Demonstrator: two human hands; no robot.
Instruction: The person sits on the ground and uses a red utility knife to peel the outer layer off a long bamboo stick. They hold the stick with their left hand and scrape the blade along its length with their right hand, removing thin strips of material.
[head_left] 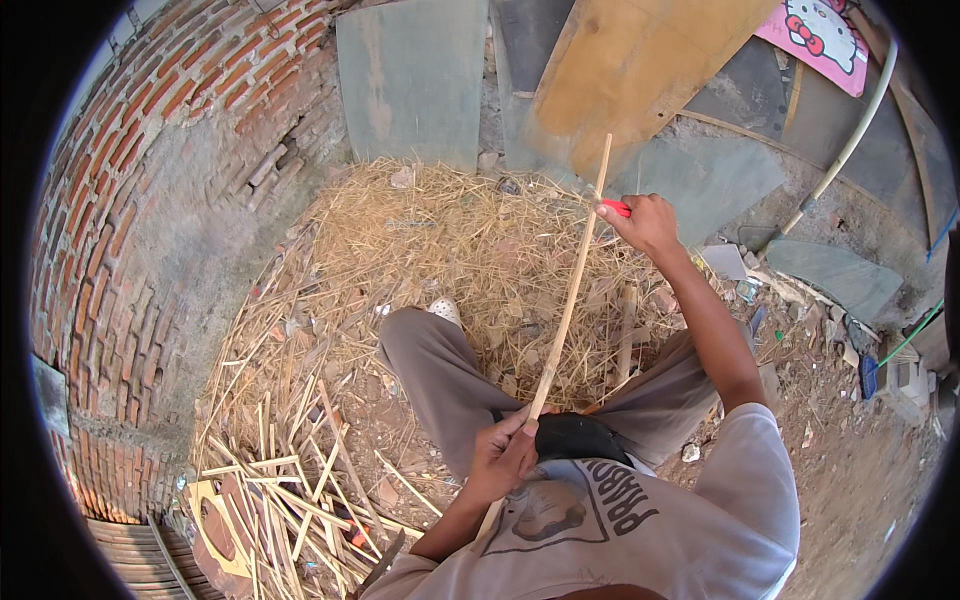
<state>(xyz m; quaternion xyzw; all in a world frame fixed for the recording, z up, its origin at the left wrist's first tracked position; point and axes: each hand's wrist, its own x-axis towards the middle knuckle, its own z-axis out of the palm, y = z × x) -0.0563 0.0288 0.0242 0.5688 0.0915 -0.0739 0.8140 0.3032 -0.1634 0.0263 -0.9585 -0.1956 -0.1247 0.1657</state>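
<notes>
over on the left a curved red brick wall (150, 200) bends round the scene, its lower part rough with grey mortar. at its foot, split pale strips (270, 490) lie scattered on the dirt, some crossing each other, with a flat cardboard piece (215, 520) among them. moving in, a wide heap of dry straw (430, 240) covers the ground ahead of the person, who sits with grey trouser legs spread. the left hand (505, 455) is closed round the lower end of a long pale stick (570, 300), close to the lap, beside a black pouch (580, 435). the stick runs up and slightly right, tilted, its tip in front of a tan wooden board (640, 70) propped at the back. grey slabs (410, 80) lean beside that board. the right hand (645, 222) is out at arm's length, fist shut on a red-handled tool (615, 207) pressed against the stick's upper part; the blade cannot be made out. further right, bare earth with rubble, a white pipe (850, 140) and a pink panel (815, 35).
</notes>
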